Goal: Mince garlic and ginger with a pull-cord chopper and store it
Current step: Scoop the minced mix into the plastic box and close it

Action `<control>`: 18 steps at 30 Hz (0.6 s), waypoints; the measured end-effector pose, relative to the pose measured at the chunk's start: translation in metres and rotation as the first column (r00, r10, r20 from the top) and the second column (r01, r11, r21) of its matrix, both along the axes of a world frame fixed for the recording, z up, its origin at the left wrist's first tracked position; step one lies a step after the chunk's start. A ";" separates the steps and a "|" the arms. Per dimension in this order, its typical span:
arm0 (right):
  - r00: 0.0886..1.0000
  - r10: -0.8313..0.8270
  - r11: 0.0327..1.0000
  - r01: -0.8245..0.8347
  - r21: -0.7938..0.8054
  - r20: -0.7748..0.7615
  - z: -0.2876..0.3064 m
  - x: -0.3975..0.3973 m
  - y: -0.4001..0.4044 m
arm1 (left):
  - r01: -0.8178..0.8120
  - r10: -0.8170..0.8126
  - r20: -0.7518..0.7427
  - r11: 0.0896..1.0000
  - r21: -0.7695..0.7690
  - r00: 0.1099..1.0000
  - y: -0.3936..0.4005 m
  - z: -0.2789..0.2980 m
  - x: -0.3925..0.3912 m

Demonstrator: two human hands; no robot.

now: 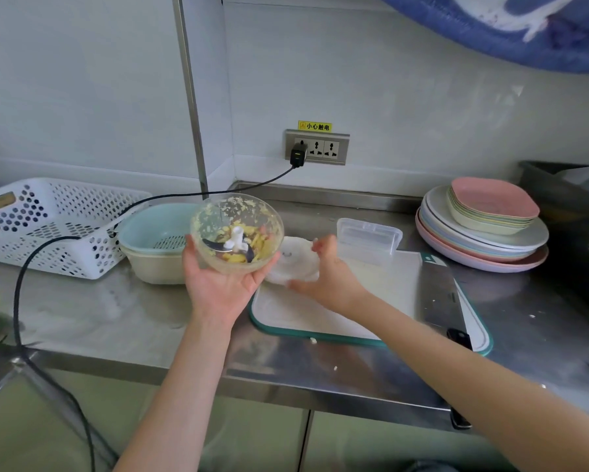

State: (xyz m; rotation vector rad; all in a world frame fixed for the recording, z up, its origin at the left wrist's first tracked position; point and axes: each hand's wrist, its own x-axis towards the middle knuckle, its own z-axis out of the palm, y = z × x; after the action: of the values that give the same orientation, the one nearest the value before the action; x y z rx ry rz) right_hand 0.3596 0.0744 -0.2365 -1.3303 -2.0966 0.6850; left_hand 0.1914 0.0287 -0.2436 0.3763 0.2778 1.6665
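Left hand (218,284) cups the chopper bowl (237,229), right hand (327,277) grips its lid (295,258), below a yellow 小心触电 label (315,126)

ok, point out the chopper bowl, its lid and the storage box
chopper bowl (237,212), head view, clear back wall
lid (295,255), head view, white middle
storage box (368,238), head view, clear front wall

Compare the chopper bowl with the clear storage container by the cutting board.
The chopper bowl is round; the storage container is rectangular. The bowl is held tilted in the air by the left hand; the container rests on the counter. The bowl holds a blade and yellowish mince stuck to its wall; the container shows no food in it. Both are clear plastic.
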 end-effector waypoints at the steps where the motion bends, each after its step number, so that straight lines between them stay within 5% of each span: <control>1: 0.999 0.008 0.999 -0.007 0.043 -0.039 0.009 0.001 -0.002 | 0.012 -0.012 -0.002 1.000 0.014 1.000 0.000 0.000 0.001; 4: 0.970 0.055 0.940 0.029 0.341 -0.235 0.044 -0.005 -0.008 | 0.016 -0.016 -0.011 0.999 0.031 1.000 0.002 -0.002 0.002; 6: 0.974 0.162 0.855 -0.061 0.515 -0.155 0.060 -0.014 -0.009 | 0.005 -0.005 -0.010 1.000 0.018 1.000 0.005 -0.005 0.002; 10: 0.943 0.253 0.861 -0.320 0.396 0.215 0.069 -0.032 -0.009 | 0.020 -0.021 -0.058 1.000 -0.003 0.998 0.005 -0.003 0.003; 15: 0.963 0.242 0.884 -0.270 0.382 0.120 0.065 -0.043 -0.005 | 0.023 -0.026 -0.071 0.999 -0.036 0.997 0.004 -0.003 0.005; 18: 0.938 0.246 0.886 -0.320 0.335 0.244 0.068 -0.042 -0.003 | 0.037 -0.040 -0.053 0.997 -0.061 0.998 0.006 -0.003 0.004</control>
State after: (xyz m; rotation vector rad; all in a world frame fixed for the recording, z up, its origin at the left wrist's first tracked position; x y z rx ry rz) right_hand 0.3179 0.0712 -0.1689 -0.9184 -2.4604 0.2503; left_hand 0.1950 0.0346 -0.2466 0.3795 0.3581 1.6084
